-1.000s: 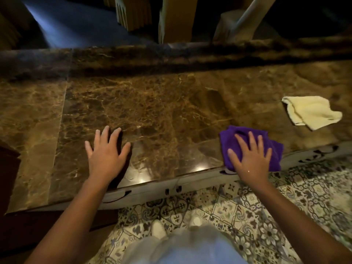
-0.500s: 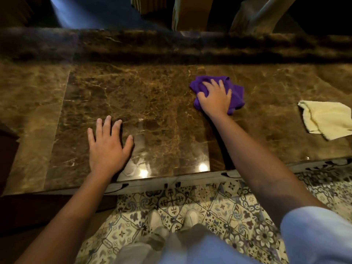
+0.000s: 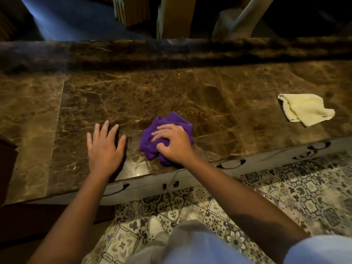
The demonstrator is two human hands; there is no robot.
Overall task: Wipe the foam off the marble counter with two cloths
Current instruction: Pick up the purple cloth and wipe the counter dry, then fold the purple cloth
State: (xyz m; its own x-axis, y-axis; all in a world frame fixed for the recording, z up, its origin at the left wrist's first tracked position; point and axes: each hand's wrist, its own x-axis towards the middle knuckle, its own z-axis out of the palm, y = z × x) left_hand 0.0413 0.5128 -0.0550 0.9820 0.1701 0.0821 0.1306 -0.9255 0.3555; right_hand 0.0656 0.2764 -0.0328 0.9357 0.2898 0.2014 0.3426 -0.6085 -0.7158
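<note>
Near the front edge: right hand [image 3: 174, 144] presses the bunched purple cloth [image 3: 167, 134], fingers curled into its folds.
Left hand: left hand [image 3: 104, 147] lies flat on the counter [image 3: 219, 103], fingers spread, holding nothing, just beside the cloth.
Yellow cloth: yellow cloth [image 3: 304, 109] lies well apart, far right.
Open room: bare marble between the cloths and toward the back ledge.

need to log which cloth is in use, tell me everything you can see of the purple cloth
The purple cloth looks like soft, fuzzy fabric, bunched into a crumpled wad rather than folded flat. It lies on the marble counter near its front edge. The right hand presses on top with curled fingers, covering its middle. The left hand lies flat beside it, not touching.
</note>
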